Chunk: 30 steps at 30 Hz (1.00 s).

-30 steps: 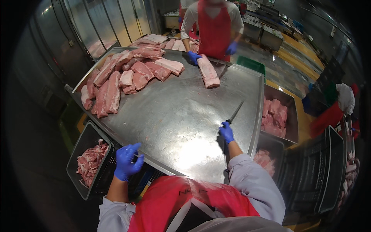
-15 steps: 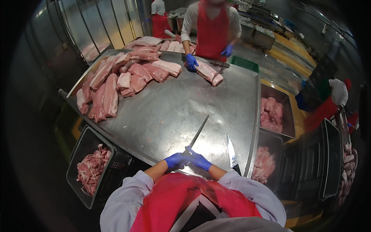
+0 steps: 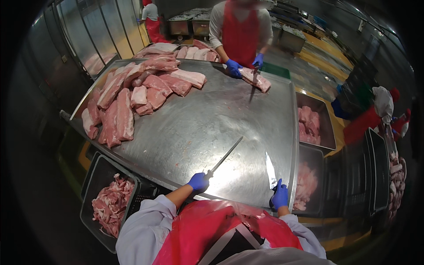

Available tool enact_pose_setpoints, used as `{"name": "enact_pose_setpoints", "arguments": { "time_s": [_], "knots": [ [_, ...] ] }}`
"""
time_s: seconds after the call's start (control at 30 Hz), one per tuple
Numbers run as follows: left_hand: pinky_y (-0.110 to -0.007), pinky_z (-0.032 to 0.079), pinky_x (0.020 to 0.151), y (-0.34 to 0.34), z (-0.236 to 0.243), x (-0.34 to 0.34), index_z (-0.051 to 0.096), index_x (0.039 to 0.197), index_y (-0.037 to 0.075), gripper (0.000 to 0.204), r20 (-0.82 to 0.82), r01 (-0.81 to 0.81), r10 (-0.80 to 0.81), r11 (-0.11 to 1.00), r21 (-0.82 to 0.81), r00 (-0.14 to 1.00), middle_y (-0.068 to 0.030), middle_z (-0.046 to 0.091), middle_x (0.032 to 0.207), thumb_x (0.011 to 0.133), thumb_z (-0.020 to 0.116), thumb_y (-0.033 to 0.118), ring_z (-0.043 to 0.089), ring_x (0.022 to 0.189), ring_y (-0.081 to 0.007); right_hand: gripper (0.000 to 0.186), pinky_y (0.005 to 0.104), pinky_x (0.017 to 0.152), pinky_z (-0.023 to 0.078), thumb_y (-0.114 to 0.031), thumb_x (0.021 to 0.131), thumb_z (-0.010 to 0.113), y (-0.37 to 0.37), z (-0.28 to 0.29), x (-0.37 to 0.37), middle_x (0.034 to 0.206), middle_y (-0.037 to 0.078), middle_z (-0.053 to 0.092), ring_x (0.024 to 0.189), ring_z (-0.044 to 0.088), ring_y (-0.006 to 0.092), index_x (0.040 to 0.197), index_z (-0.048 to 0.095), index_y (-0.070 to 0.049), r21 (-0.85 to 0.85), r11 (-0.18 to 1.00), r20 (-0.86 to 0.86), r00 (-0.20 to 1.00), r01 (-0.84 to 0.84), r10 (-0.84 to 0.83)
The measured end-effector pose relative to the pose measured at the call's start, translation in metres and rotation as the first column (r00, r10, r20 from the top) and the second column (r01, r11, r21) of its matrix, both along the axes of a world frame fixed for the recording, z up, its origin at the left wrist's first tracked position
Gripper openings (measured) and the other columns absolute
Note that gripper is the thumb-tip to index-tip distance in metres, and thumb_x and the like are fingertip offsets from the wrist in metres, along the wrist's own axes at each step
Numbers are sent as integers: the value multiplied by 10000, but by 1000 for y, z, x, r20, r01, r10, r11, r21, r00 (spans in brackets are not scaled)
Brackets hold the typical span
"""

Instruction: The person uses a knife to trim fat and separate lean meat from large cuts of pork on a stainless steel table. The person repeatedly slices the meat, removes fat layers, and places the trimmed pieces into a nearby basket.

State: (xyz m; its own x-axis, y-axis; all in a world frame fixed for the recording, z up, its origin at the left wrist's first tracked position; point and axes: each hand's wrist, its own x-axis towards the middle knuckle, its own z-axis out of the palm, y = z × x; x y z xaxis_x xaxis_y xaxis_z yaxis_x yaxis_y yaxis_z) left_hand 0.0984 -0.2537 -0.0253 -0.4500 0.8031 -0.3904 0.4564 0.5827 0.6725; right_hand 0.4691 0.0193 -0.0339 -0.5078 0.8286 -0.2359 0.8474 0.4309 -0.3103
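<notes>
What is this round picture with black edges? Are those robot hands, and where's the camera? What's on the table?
There's no robot here! A person wears the camera on their head, so you're looking down at their own two hands, in blue. The lens is very wide, so straight edges look bent and the edges go dark.

The left hand holds a long, thin rod, which looks like a knife sharpener. The right hand is at the handle of a knife; I can't tell how tightly it grips.

On the shiny metal table lies a pile of meat. Across it, a co-worker has a hand on another piece. Beside the table, a dark crate holds meat scraps.
</notes>
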Motion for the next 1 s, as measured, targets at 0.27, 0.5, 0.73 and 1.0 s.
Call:
{"name": "enact_pose_setpoints", "arguments": {
  "time_s": [0.27,0.5,0.73,1.0],
  "knots": [
    [-473,534,798,17,-6,8,593,1175,45,322,-203,362,-333,924,124,921,-223,678,971,944,491,246,663,868,-405,336,337,609,525,5,859,642,-17,-23,-7,843,63,598,673,618,199,1155,512,-87,-616,785,-649,608,-68,-457],
    [-519,509,854,46,-36,29,640,1050,13,351,-233,508,-493,861,3,838,-247,654,1021,1010,418,283,643,920,-435,618,294,504,474,-80,968,600,-35,-9,-78,762,58,588,532,542,136,1519,342,-185,-689,711,-525,773,-141,-356],
    [-531,515,806,44,-57,30,625,1011,5,352,-188,391,-375,919,54,908,-246,688,909,960,519,336,663,876,-435,824,385,621,537,-141,939,597,-76,35,-18,752,135,669,613,630,222,1614,150,-293,-479,674,-519,801,-562,299],
    [-519,520,765,65,-66,38,626,1002,11,316,-169,426,-408,900,90,897,-239,685,865,946,540,309,660,830,-443,745,537,753,530,-261,996,481,86,-33,-195,945,323,678,853,682,473,1612,61,-276,-80,997,-258,966,-11,-10]
  ]
}}
